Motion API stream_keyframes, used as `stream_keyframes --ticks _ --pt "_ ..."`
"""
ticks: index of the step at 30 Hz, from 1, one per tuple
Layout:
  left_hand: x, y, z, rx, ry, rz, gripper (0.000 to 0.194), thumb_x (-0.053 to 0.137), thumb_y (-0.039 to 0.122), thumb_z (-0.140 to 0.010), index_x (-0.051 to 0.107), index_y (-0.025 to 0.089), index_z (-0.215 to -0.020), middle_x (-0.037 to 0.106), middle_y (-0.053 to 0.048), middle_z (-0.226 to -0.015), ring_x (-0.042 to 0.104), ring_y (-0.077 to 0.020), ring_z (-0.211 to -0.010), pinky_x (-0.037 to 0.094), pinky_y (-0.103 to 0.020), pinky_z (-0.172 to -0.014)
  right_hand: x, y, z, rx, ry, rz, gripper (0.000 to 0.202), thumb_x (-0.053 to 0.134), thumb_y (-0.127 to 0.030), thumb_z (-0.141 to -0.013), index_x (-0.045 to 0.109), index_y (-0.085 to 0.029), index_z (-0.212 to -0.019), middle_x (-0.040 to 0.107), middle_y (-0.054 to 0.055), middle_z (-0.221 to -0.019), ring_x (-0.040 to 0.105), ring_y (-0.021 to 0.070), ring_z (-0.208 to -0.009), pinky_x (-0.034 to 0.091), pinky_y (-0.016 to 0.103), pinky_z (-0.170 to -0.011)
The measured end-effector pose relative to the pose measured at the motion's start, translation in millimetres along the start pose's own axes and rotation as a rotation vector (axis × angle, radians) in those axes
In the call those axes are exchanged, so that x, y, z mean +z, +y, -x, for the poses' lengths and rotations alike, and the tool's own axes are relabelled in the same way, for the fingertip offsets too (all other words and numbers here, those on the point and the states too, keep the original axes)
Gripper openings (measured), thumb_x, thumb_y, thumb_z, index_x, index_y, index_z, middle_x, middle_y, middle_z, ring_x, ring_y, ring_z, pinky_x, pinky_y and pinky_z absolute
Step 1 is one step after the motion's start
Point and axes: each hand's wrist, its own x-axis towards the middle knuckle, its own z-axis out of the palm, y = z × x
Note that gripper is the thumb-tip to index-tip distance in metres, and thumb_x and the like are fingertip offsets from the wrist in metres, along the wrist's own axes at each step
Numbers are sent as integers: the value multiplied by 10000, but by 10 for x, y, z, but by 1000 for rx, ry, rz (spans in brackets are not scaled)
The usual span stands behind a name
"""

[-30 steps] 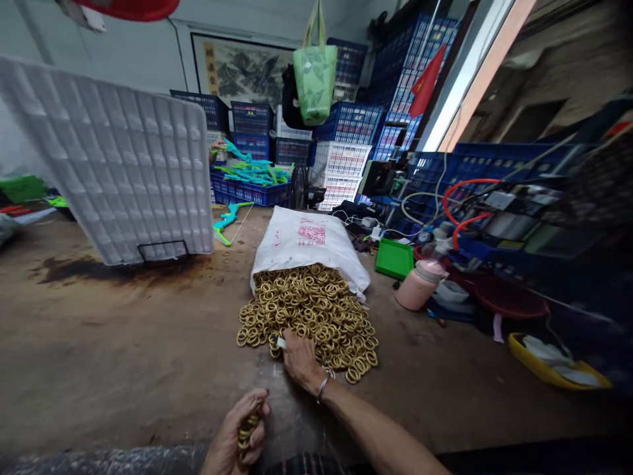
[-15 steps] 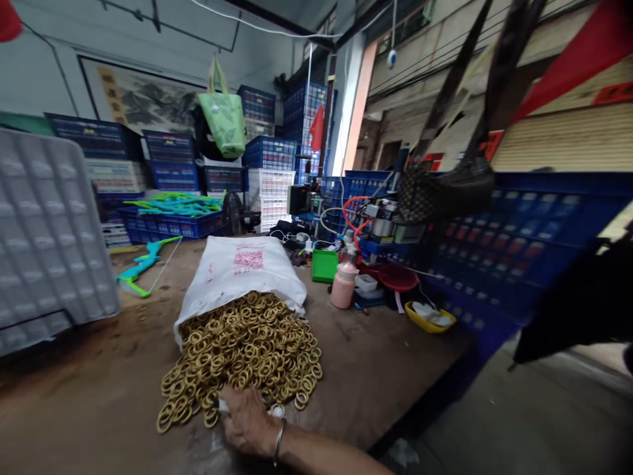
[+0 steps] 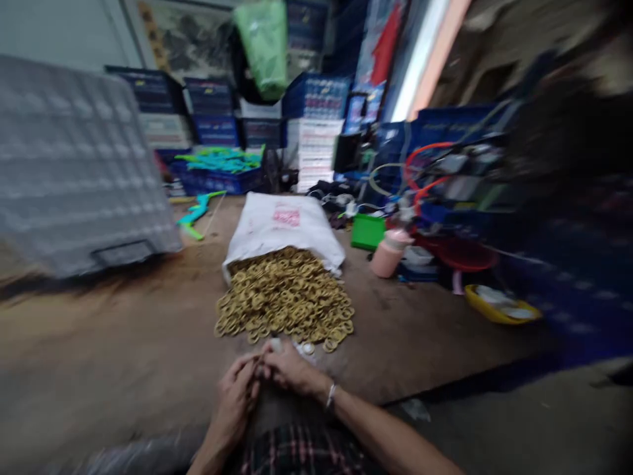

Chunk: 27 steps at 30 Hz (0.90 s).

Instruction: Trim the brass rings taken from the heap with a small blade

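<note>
A heap of gold-coloured rings (image 3: 289,297) spills from the mouth of a white sack (image 3: 284,221) lying on the brown table (image 3: 163,349). Just in front of the heap, my left hand (image 3: 239,386) and my right hand (image 3: 289,366) meet, fingertips together. Both are closed, and whatever lies between their fingers is too blurred and covered to make out. Something whitish sits at the right thumb or finger, and a bracelet circles that wrist. Close beyond the right hand, a small white round piece (image 3: 307,348) lies by the rings.
At left stands a grey ribbed panel (image 3: 84,171). A turquoise and green toy bow (image 3: 198,214) lies behind the table's middle. To the right are a green tray (image 3: 367,232), a pink bottle (image 3: 390,254) and a yellow basket (image 3: 502,307). Stacked blue crates (image 3: 316,97) stand behind.
My right hand has drawn back from the front of the ring heap towards me. My left hand has come into view and met it. The camera view has tipped down and turned left.
</note>
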Motion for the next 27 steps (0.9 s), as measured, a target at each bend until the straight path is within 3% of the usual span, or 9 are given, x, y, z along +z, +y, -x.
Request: stream_keyframes --ticks 2,4,8,12,15,19,24,27 --pt "52 3 25 46 87 2 328 597 462 -710 602 184 -885 556 28 -565 340 -46 -364 239 -161 -352 3 8 -5 19 -44 -82 195 532 -359 -691 470 -196 -779 470 -103 -484 283 32 -303 203 147 -307" --pt "48 2 34 106 176 -75 291 582 446 -723 600 160 -780 466 51 -470 312 -51 -370 234 -167 -373 12 39 -18 43 -96 -146 250 541 -410 -693 457 -199 -798 477 -105 -500 250 28 -293 202 153 -297" --pt "33 9 93 310 230 -313 196 570 343 -737 629 163 -685 537 15 -538 443 -100 -511 354 -197 -520 31 117 -17 52 -99 -26 375 452 -554 -753 440 -190 -665 406 -96 -435 257 33 -290 205 166 -297" --pt "67 26 133 381 237 -416 148 560 277 -732 617 173 -645 584 3 -589 483 -119 -569 376 -215 -588 29 202 -60 42 -21 178 382 422 -523 -794 445 -189 -611 330 -102 -377 268 41 -297 201 172 -324" --pt "81 21 142 328 212 -403 162 551 282 -744 591 166 -638 557 13 -549 454 -100 -510 356 -202 -532 20 248 -102 11 26 271 328 424 -446 -813 461 -188 -614 354 -91 -389 301 49 -333 236 176 -366" --pt "65 -6 159 148 164 -281 223 542 366 -757 541 161 -670 434 61 -425 357 -66 -382 277 -182 -411 7 255 -113 -51 33 359 319 402 -377 -825 483 -179 -588 416 -61 -441 361 66 -406 284 188 -426" --pt "44 -12 178 -63 33 -20 302 573 455 -711 493 165 -738 470 63 -550 326 -22 -325 185 -161 -324 12 214 -81 -129 5 416 312 383 -350 -831 498 -169 -603 507 -35 -524 441 85 -498 343 205 -513" --pt "55 -12 195 -102 4 64 335 593 476 -683 464 169 -716 463 64 -571 334 -14 -315 160 -156 -303 27 183 -61 -159 0 429 297 375 -335 -831 503 -169 -622 520 -34 -545 459 92 -525 354 211 -539"
